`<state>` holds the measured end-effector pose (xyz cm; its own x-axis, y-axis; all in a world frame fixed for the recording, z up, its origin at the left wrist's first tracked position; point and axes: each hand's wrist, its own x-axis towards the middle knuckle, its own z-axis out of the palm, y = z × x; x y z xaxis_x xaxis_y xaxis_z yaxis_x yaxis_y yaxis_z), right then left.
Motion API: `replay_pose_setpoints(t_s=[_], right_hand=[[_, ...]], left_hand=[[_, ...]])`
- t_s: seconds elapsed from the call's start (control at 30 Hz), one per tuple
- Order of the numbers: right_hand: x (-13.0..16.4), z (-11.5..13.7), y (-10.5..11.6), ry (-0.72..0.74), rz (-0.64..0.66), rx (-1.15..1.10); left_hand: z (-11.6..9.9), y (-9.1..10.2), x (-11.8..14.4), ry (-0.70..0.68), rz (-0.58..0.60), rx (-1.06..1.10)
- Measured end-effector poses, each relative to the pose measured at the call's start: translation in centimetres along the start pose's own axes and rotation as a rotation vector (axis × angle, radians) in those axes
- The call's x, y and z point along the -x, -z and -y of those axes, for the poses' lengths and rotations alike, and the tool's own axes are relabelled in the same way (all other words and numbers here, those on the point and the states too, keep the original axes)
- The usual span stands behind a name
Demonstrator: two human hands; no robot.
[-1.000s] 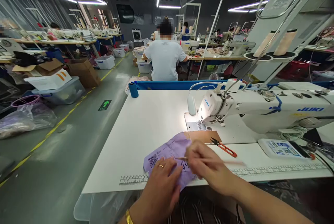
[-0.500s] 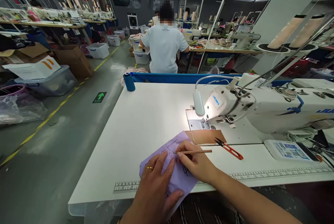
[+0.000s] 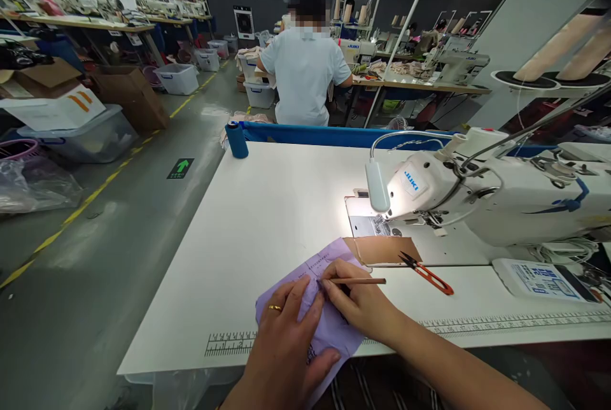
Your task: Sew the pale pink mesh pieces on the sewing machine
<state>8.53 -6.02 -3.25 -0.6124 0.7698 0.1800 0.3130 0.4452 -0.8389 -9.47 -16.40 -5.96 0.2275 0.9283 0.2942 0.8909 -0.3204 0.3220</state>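
A purple printed paper slip [image 3: 328,327] lies at the near edge of the white sewing table [image 3: 267,225]. My left hand [image 3: 281,349], with a gold ring, rests flat on the slip and pins it down. My right hand [image 3: 356,302] grips a thin brown pencil [image 3: 358,281], its tip touching the slip and its shaft pointing right. A brown cardboard piece [image 3: 384,249] lies just beyond the slip. Red-handled thread snips [image 3: 427,273] sit to the right of my right hand.
A white JUKI sewing machine [image 3: 487,197] with a lit lamp stands at the right, a control panel [image 3: 544,279] in front of it. A blue thread cone [image 3: 237,139] stands at the far left corner. A person in a white shirt [image 3: 305,72] sits ahead. Boxes and bins line the aisle at left.
My right hand swung the pencil in from a blurred raised position and set its tip on the slip. My left hand slid forward on the paper. The camera tilted down slightly.
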Motion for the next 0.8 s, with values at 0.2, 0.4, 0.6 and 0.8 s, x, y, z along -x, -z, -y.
replay_pose_setpoints(t_s=[0.2,0.4,0.6,0.8], right_hand=[[-0.02,-0.12,0.09,-0.016,0.0,-0.007],[-0.03,-0.26,0.06,-0.025,0.012,-0.009],[0.05,-0.27,0.02,-0.058,-0.003,0.007],[0.03,-0.44,0.06,-0.035,-0.013,0.021]], left_hand=[[-0.04,0.19,-0.06,0.007,0.011,-0.001],[-0.2,0.24,-0.12,0.007,0.001,0.004],[-0.41,0.6,-0.32,-0.022,-0.033,-0.026],[-0.42,0.76,-0.49,-0.049,-0.049,-0.057]])
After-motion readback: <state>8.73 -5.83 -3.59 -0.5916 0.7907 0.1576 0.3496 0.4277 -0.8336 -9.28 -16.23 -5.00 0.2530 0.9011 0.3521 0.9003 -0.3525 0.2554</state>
